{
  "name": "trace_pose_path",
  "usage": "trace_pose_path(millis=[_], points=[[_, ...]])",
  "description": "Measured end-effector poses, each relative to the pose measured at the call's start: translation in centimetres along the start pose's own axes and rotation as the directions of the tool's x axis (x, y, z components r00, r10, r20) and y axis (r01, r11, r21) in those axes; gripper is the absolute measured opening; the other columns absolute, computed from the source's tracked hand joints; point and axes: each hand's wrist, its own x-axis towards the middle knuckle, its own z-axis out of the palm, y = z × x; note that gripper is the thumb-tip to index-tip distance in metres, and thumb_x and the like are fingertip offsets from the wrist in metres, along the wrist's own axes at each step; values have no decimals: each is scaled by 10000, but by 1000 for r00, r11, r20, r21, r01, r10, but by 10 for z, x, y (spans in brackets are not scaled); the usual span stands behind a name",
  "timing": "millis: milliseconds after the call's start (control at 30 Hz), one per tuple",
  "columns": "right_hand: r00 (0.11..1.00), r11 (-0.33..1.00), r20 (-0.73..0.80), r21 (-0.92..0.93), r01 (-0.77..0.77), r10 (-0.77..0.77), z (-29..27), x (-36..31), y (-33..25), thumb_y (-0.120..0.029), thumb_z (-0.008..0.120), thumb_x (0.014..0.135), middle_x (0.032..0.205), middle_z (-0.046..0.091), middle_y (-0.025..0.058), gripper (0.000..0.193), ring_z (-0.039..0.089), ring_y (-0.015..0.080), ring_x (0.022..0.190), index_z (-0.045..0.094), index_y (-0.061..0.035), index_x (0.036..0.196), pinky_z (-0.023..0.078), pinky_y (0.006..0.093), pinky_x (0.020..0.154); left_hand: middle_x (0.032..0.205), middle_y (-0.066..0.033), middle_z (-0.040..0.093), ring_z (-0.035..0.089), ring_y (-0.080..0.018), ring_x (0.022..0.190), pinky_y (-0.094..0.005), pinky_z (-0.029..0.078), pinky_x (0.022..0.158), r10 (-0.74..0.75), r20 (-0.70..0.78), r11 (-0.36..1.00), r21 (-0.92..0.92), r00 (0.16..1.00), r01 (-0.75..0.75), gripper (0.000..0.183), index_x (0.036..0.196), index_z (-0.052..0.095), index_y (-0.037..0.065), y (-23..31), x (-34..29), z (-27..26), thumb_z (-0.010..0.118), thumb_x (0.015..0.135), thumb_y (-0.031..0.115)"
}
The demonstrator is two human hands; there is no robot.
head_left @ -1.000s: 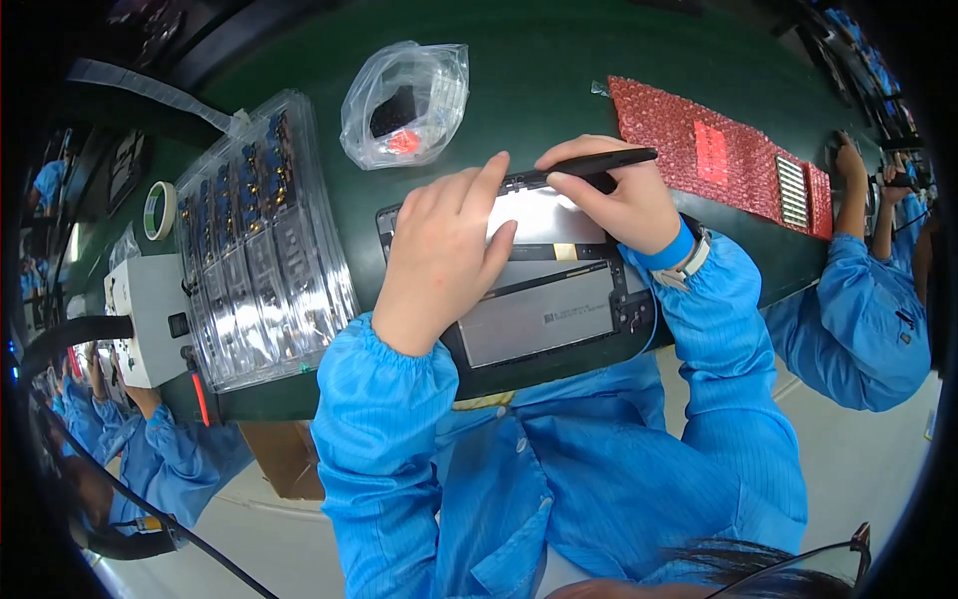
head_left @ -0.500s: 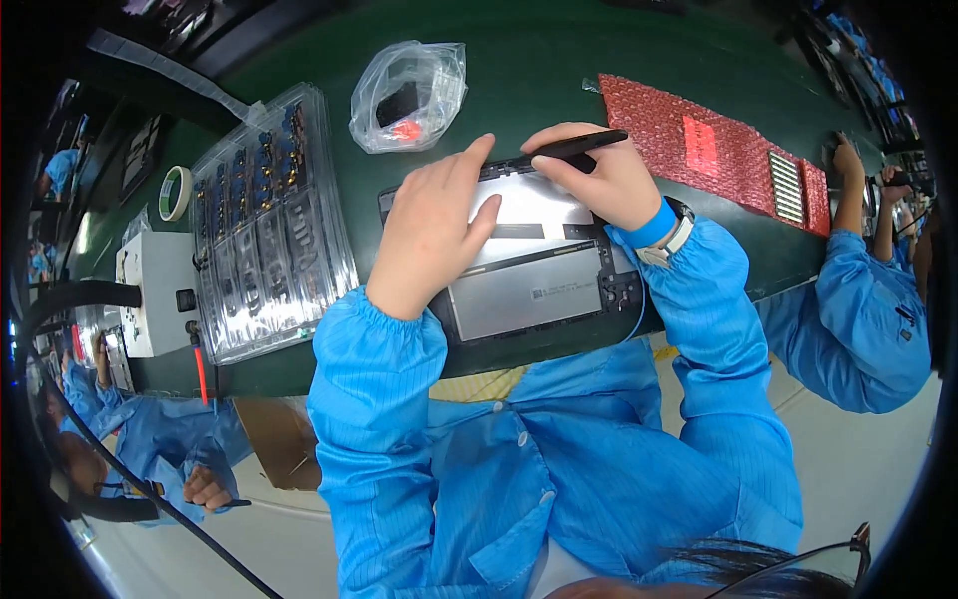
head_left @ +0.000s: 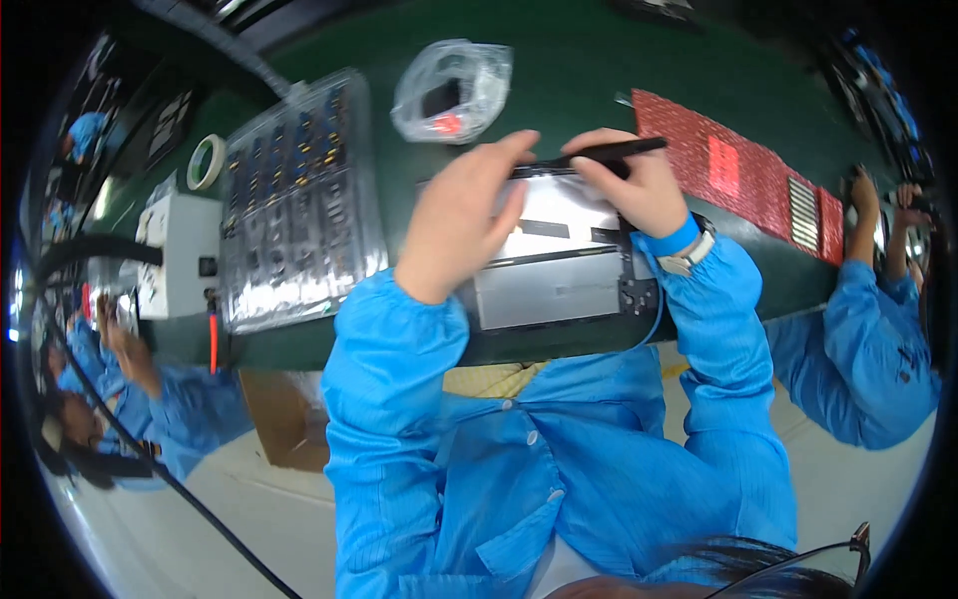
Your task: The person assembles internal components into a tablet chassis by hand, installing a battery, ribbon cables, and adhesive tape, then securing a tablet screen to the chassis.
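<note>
An opened tablet-like device lies in front of me, with a black frame and silver metal panels facing up. My left hand lies over its upper left part, thumb spread away from the fingers, which rest at the far edge. Between the thumb and fingers of my right hand is a slim black hand tool, nearly level, its thin end pointing right. The tool's working end is hidden by my fingers near the device's far edge. A thin blue cord runs beside the device from my right wristband.
Left stands a clear plastic tray of small parts, beside a white box and a tape roll. Beyond my hands lies a clear bag; to the right, red bubble wrap. Co-workers sit at both sides.
The whole view has shifted, so the bench and my hands appear further right. Both hands keep nearly the same hold at the device. The co-worker at left has raised a hand.
</note>
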Motion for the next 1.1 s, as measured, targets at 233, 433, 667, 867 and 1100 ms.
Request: trace_pose_path(millis=[233,433,667,867,1100], points=[[992,953,-108,302,-35,70,-3,-6,14,-58,555,809,826,592,47,153,553,97,774,575,8,945,427,221,694,967,-150,609,599,-287,882,-340,479,769,186,24,982,38,982,-186,295,1019,591,24,59,-68,-58,552,727,9],[995,972,-102,236,6,18,-3,-6,16,-58,553,812,829,592,49,148,552,100,775,581,1,945,429,225,697,890,-135,617,609,-246,802,-313,472,714,-29,-448,839,475,894,265,168,943,606,25,-43,-46,-167,543,787,21],[991,969,-130,244,24,8,-3,-4,13,-67,558,810,820,588,48,139,544,106,755,591,-4,929,428,228,685,961,-128,596,581,-310,873,-374,467,750,-241,-300,585,714,923,385,226,1002,607,101,-149,-45,-255,523,795,64],[992,979,-124,202,22,3,-3,-5,13,-85,563,806,796,582,50,151,537,110,743,594,-6,931,422,237,669,1022,-68,586,575,-297,905,-389,475,761,-218,-199,401,874,955,274,227,1008,618,129,-158,-24,-234,551,792,116],[993,969,-116,245,27,2,-3,-7,13,-83,556,812,795,582,40,151,537,102,746,586,3,932,424,231,673,899,-104,619,590,-293,866,-394,471,726,-190,-251,341,890,949,303,179,958,615,111,-153,-27,-231,570,785,125]])
